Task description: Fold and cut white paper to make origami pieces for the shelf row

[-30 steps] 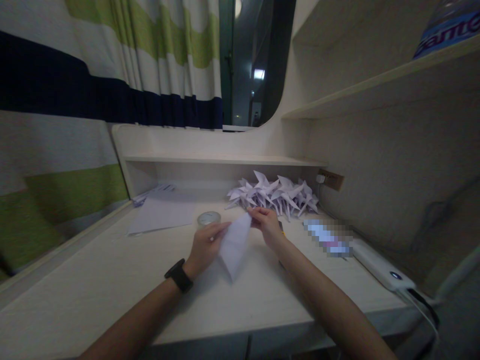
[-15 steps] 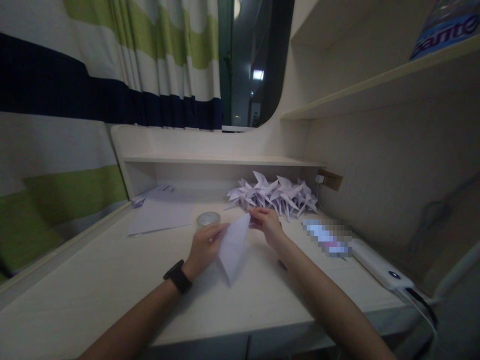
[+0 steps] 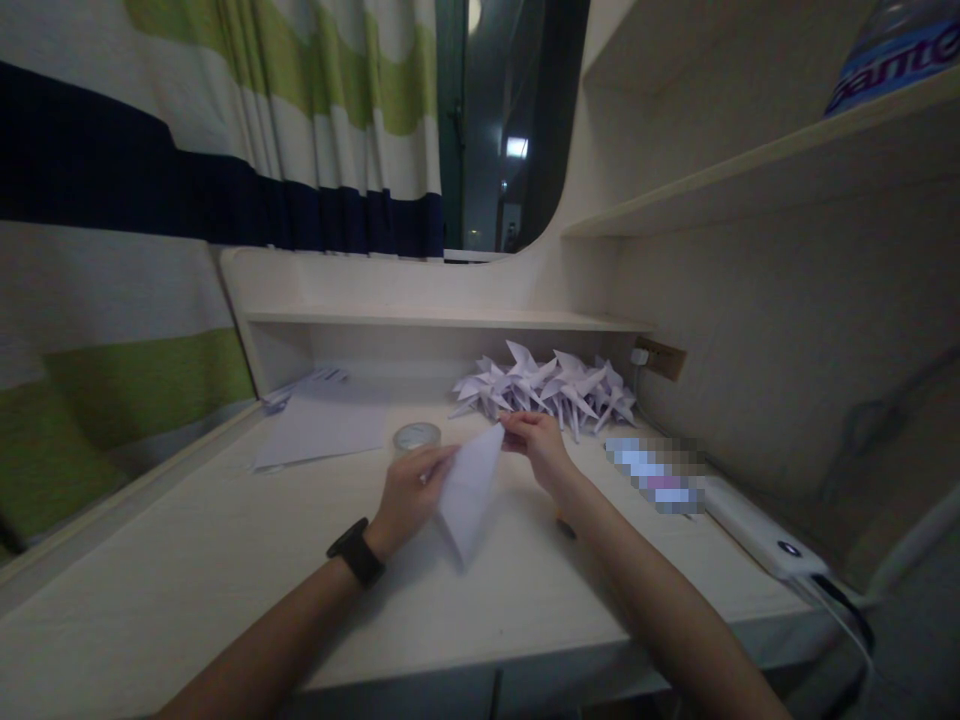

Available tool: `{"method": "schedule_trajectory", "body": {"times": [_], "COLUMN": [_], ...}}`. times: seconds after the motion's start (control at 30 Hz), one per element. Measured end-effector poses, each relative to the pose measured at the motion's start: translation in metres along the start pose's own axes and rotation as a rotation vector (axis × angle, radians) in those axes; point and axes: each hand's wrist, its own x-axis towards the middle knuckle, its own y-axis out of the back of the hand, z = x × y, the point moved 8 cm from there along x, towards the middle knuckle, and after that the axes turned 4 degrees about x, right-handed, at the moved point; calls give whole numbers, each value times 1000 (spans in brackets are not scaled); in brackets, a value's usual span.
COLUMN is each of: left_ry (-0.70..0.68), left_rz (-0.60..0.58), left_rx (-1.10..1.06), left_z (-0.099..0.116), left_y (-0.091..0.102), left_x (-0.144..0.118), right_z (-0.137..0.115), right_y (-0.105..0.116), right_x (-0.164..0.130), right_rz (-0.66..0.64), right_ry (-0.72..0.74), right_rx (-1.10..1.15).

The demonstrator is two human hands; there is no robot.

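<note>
A folded sheet of white paper (image 3: pixel 471 492) is held up over the desk, one corner pointing down. My left hand (image 3: pixel 411 500), with a dark watch on its wrist, pinches the paper's left edge between thumb and fingers. At the upper right corner of the paper, my right hand (image 3: pixel 538 445) has its fingertips closed on the tip. Behind my hands lies a pile of white paper pinwheels (image 3: pixel 555 385). A roll of clear tape (image 3: pixel 417 436) rests just beyond my left hand. Partly hidden by my right forearm is a small dark and orange object (image 3: pixel 565 527).
Flat white sheets (image 3: pixel 322 425) lie at the back left of the desk (image 3: pixel 247 580). On the right are a pixelated phone-like object (image 3: pixel 652 475) and a white power strip (image 3: pixel 761 530) with cables. A bottle (image 3: pixel 896 60) stands on the upper right shelf.
My right hand has shifted very slightly right and up with the paper's tip. More of the small dark and orange object shows beside my forearm. My left hand keeps its grip.
</note>
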Motion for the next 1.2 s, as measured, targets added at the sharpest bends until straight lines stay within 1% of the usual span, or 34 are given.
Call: {"method": "schedule_trajectory", "body": {"times": [0.2,0.37,0.6,0.83,0.97,1.07,1.2], "left_ry": [-6,-13,-40,-79,-88,-68,-47], "left_rz": [-3,20,43,89,61,39,30], "left_rx": [10,-6,25,81,122,144,142], "left_z": [-2,-1,-3,9,13,10,7], "left_y": [-1,1,0,5,4,3,2], "left_x": [0,-1,-1,-1,-2,-2,-1], "right_z": [-1,3,-4,-13,-11,-10,-13], "right_y": [-1,1,1,0,1,1,2], "right_x": [-1,-1,2,-4,-3,-2,-2], "right_rz": [-15,-11,-36,4,21,14,2], "right_ry": [7,-28,56,119,107,86,95], "right_rx": [2,-26,21,42,1,-17,-13]}}
